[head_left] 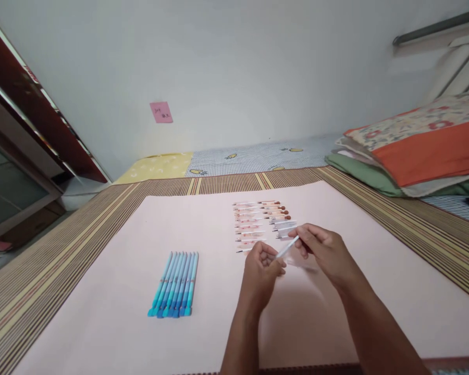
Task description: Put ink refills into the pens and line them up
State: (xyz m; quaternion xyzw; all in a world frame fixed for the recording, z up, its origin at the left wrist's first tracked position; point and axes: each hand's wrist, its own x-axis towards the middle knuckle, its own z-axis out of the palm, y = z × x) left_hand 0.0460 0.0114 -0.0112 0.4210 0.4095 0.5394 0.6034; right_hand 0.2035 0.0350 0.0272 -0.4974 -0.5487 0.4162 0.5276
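Pinching opposite ends of a slim white pen-like rod point(287, 247), the left hand point(261, 270) and right hand point(325, 252) hold it above the smooth pale-pink sheet point(113, 271), apparently for steadiness; slender blue-and-turquoise pens point(174, 281) lie parallel, presumably to stay grouped.

Head-worn view, looking forward, tilted down

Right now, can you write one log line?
right hand: holds slim white stick; left hand: at its left end; blue pens: lined up on pale sheet
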